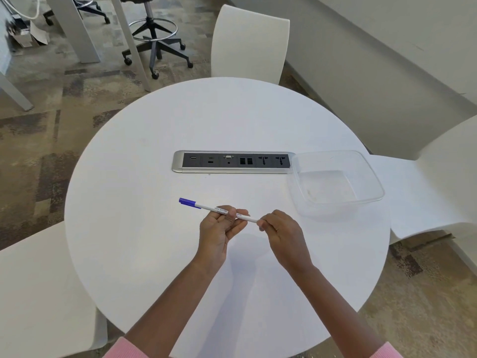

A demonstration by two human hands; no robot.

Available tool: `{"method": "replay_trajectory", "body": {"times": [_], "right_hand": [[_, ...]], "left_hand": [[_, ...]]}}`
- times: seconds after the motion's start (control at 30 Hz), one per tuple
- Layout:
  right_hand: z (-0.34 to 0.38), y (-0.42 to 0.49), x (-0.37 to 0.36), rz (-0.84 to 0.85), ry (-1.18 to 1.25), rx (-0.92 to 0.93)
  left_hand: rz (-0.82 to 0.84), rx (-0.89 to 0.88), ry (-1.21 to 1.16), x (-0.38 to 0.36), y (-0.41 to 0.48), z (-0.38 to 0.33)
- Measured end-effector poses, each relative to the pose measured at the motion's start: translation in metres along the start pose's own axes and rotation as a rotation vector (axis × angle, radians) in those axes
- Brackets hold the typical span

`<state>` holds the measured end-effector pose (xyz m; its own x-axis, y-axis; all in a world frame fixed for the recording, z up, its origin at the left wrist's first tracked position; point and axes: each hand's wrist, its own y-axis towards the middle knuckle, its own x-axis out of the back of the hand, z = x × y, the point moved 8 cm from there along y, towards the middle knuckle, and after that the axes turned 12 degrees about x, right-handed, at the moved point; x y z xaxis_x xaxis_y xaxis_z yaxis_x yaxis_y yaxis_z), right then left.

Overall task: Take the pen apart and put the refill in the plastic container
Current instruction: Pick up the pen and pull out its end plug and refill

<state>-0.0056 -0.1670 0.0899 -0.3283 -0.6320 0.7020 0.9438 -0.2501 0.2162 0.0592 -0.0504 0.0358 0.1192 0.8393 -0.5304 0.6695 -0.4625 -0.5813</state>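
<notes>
Pen (212,208) held above bare tabletop (144,156) centre: left hand (219,227) grip closed on barrel, right hand (280,232) pinching its end. Plastic container (371,177), empty, near right edge.

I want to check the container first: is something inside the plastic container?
The plastic container shows no pen part, only faint smudges on its clear bottom. No part of its inside is covered.

We note a round white counter (154,254) with a socket strip (233,162) set into its middle. White chairs (250,45) stand beyond, right and left of it. Patterned brown-grey carpet (38,156); a black wheeled stool (154,42) sits beyond-left of it.
</notes>
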Motion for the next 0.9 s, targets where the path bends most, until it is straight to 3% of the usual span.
{"method": "replay_trajectory", "body": {"times": [0.1, 0.2, 0.4, 0.67, 0.77, 0.9], "right_hand": [[-0.008, 0.003, -0.005, 0.088, 0.183, -0.150], [-0.006, 0.005, -0.003, 0.092, 0.244, -0.175], [0.010, 0.003, 0.014, -0.073, 0.046, 0.023], [0.026, 0.004, 0.018, -0.076, -0.199, 0.184], [0.019, 0.004, 0.013, -0.026, -0.158, 0.106], [-0.005, 0.004, 0.002, 0.114, 0.102, -0.157]], "left_hand": [[0.011, -0.006, 0.024, -0.001, 0.000, -0.004], [0.015, -0.007, 0.011, -0.002, 0.000, -0.007], [0.003, 0.000, -0.043, -0.001, -0.001, -0.008], [-0.003, 0.012, -0.079, -0.002, -0.005, -0.001], [-0.002, 0.002, -0.058, -0.002, -0.005, 0.000], [-0.005, -0.014, -0.009, 0.000, -0.006, 0.000]]}}
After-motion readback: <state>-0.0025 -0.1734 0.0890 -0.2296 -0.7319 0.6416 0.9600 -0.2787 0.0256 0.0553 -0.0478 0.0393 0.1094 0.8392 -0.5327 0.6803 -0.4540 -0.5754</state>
